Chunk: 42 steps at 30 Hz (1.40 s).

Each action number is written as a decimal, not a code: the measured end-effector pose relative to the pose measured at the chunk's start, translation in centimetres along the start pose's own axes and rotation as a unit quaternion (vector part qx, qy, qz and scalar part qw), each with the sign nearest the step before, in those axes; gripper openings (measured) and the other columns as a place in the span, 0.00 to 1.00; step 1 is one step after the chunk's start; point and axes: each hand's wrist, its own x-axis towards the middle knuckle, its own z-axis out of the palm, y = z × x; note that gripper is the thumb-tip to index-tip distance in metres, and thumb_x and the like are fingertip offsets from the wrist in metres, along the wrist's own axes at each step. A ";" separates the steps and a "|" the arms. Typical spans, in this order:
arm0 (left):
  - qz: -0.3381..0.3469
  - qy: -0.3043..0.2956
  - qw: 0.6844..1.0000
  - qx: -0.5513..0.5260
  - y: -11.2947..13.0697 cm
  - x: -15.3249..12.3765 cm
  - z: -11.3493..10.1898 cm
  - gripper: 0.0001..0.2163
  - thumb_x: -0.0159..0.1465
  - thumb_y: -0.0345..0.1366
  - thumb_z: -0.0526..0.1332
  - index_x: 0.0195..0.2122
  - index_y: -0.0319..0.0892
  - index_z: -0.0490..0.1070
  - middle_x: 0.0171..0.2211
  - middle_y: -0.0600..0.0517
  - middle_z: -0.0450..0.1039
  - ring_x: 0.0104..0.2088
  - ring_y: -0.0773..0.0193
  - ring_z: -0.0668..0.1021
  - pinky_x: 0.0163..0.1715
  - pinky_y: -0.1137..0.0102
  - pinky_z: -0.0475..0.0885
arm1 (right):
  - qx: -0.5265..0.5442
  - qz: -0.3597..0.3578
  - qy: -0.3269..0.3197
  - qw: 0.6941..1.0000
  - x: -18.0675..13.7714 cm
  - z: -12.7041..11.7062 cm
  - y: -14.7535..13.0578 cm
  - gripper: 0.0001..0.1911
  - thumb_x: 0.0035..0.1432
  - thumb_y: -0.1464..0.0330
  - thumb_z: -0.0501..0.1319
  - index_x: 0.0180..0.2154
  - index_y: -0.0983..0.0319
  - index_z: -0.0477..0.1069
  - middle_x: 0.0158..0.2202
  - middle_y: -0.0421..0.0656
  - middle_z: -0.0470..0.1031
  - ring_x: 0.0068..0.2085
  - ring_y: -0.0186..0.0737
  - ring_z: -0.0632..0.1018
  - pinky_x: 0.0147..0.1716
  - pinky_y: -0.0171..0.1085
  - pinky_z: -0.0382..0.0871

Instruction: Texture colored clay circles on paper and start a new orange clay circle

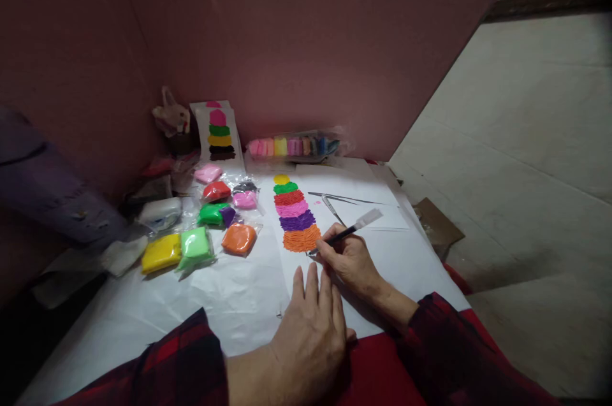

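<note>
My right hand (351,261) grips a pen (348,231) with a dark barrel and a pale end. Its tip is at the paper, just under the orange band of a column of coloured clay (295,210). That column runs yellow, green, red, pink, purple and orange from far to near. Flat on the near part of the white sheet (382,272) lies my left hand (313,323), fingers stretched out and pointing at the column. Beyond the pen, a thin pale tool (331,208) rests on the sheet near some dark strips (335,196).
Several clay packets, among them yellow (161,253), light green (196,245) and orange (239,238), lie to the left. Behind stand a striped clay card (218,138) and a plush toy (171,118). A long pack of coloured clay (294,146) lies by the pink wall (306,36).
</note>
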 end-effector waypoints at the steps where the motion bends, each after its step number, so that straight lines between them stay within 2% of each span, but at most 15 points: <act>1: 0.001 -0.001 1.000 0.000 0.0 0.0 0.0 0.24 0.67 0.46 0.55 0.51 0.27 0.72 0.52 0.31 0.72 0.54 0.35 0.73 0.49 0.46 0.69 | 0.004 0.000 0.006 1.000 0.0 0.0 0.0 0.11 0.56 0.65 0.63 0.26 0.60 0.64 0.22 0.36 0.68 0.24 0.33 0.73 0.26 0.34 0.70; 8: 0.005 0.005 1.000 0.003 0.0 -0.1 -0.2 0.23 0.66 0.46 0.56 0.48 0.28 0.74 0.50 0.30 0.73 0.52 0.35 0.74 0.48 0.45 0.70 | 0.142 0.077 0.026 0.986 0.7 -0.1 0.0 0.17 0.50 0.57 0.67 0.29 0.60 0.63 0.20 0.37 0.74 0.16 0.29 0.69 0.13 0.28 0.64; 13: 0.003 0.023 1.000 0.005 0.0 -0.2 0.1 0.23 0.65 0.47 0.56 0.47 0.29 0.74 0.49 0.31 0.74 0.52 0.35 0.74 0.48 0.46 0.70 | 0.204 0.096 0.022 0.974 1.0 -0.4 0.1 0.18 0.50 0.57 0.68 0.32 0.61 0.66 0.19 0.36 0.75 0.12 0.27 0.68 0.09 0.26 0.61; 17: 0.016 0.037 0.999 0.013 -0.2 -0.2 0.3 0.21 0.66 0.45 0.55 0.46 0.28 0.74 0.48 0.32 0.75 0.50 0.38 0.76 0.46 0.47 0.70 | 0.244 0.106 0.026 0.964 1.2 -0.5 0.1 0.17 0.49 0.58 0.69 0.32 0.63 0.69 0.22 0.38 0.76 0.14 0.28 0.70 0.10 0.26 0.63; 20: 0.036 0.068 0.997 0.026 -0.4 0.0 0.2 0.15 0.66 0.36 0.54 0.45 0.29 0.73 0.46 0.33 0.76 0.46 0.42 0.77 0.45 0.49 0.69 | 0.256 0.095 0.035 0.961 1.4 -0.5 0.2 0.16 0.50 0.58 0.70 0.33 0.63 0.71 0.23 0.39 0.76 0.17 0.27 0.71 0.13 0.26 0.66; 24: 0.036 0.090 0.994 0.042 -0.7 0.3 -0.1 0.15 0.63 0.29 0.54 0.48 0.31 0.71 0.52 0.32 0.72 0.46 0.45 0.77 0.46 0.52 0.68 | 0.277 0.080 0.046 0.956 1.4 -0.5 0.2 0.16 0.49 0.60 0.70 0.35 0.63 0.73 0.25 0.40 0.77 0.21 0.28 0.74 0.18 0.25 0.67; 32: 0.028 0.070 0.997 0.019 -0.7 0.3 0.3 0.19 0.64 0.41 0.58 0.48 0.30 0.72 0.57 0.29 0.67 0.48 0.43 0.76 0.46 0.54 0.65 | 0.286 0.084 0.047 0.953 1.5 -0.7 0.1 0.16 0.49 0.59 0.70 0.34 0.63 0.74 0.24 0.40 0.77 0.23 0.29 0.74 0.19 0.25 0.64; 42: 0.031 0.042 0.999 0.009 -0.8 0.3 0.4 0.21 0.64 0.43 0.59 0.50 0.30 0.71 0.60 0.29 0.62 0.50 0.43 0.75 0.48 0.55 0.65 | 0.280 0.084 0.054 0.955 1.4 -0.7 0.0 0.18 0.48 0.57 0.70 0.35 0.63 0.74 0.25 0.41 0.77 0.24 0.30 0.74 0.19 0.26 0.64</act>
